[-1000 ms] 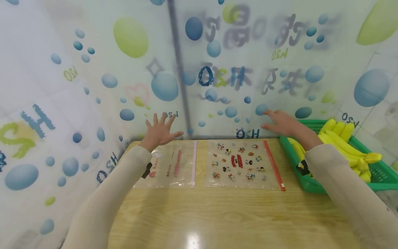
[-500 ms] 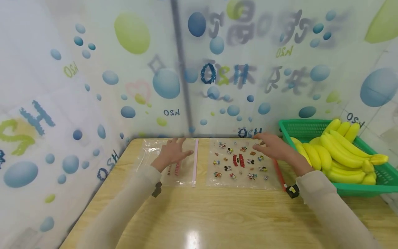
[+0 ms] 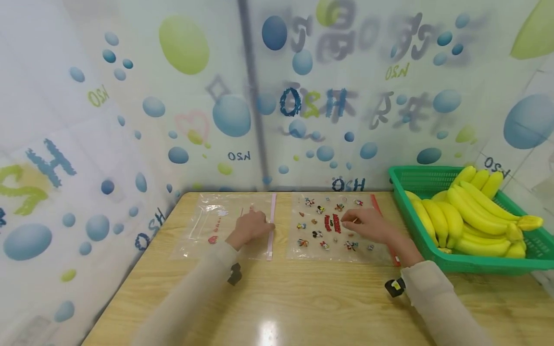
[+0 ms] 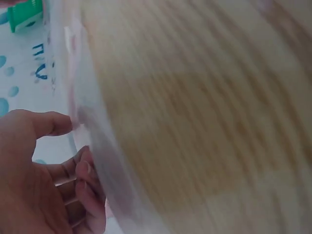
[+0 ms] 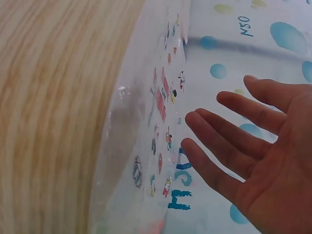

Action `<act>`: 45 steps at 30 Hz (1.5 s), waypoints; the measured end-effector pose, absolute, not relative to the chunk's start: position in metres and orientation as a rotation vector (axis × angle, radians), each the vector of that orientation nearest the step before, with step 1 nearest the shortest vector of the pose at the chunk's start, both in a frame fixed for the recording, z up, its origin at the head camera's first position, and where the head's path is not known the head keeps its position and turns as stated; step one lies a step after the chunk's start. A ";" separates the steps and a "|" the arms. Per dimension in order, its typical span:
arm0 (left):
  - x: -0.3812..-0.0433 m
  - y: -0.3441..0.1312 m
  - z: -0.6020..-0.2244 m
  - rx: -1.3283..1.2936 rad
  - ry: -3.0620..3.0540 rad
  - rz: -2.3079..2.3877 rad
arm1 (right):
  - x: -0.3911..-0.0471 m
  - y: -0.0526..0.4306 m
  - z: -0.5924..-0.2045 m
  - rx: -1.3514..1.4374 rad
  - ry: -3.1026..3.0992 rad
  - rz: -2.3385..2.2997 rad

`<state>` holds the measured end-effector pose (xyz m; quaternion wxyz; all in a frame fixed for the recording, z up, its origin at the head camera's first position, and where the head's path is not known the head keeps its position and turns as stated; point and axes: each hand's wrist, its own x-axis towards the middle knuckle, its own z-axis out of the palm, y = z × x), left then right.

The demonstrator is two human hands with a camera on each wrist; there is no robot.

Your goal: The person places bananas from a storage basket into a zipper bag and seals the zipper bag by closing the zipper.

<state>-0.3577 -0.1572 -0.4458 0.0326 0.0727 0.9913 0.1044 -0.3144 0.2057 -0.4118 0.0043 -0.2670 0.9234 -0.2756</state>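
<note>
Two clear zip bags lie side by side on the wooden table. My left hand [image 3: 251, 228] is over the left zip bag [image 3: 196, 228], printed with small pink pictures. In the left wrist view, the thumb [image 4: 56, 124] reaches its pale pink zip strip [image 3: 270, 245], with the other fingers loosely bent at the plastic and a gap between thumb and fingers. My right hand [image 3: 368, 225] hovers over the right zip bag [image 3: 298, 254], which has small cartoon figures, red lettering and a red zip strip [image 3: 375, 202]. Its fingers are spread and relaxed in the right wrist view, holding nothing.
A green plastic basket [image 3: 484, 265] full of yellow bananas [image 3: 472, 206] stands at the right end of the table [image 3: 277, 298]. Behind and to the left rises a white wall covering [image 3: 199, 91] with blue and green bubble prints, close to the table's edges.
Both hands have come down from in front of the wall to the bags. The left moved rightward to the pink strip, the right moved down and slightly left. The bags stayed in place.
</note>
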 end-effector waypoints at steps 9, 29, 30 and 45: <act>-0.357 -0.153 -0.445 0.371 3.030 0.570 | -0.313 0.201 -0.419 -0.764 2.851 -0.913; -0.335 -0.098 -0.428 0.402 2.859 1.266 | -0.320 0.161 -0.404 -0.829 2.643 -1.193; -0.334 -0.096 -0.427 0.407 2.849 1.288 | -0.321 0.157 -0.403 -0.830 2.626 -1.220; -0.306 -0.071 -0.410 0.486 2.902 1.248 | -0.326 0.128 -0.406 -0.721 2.535 -1.309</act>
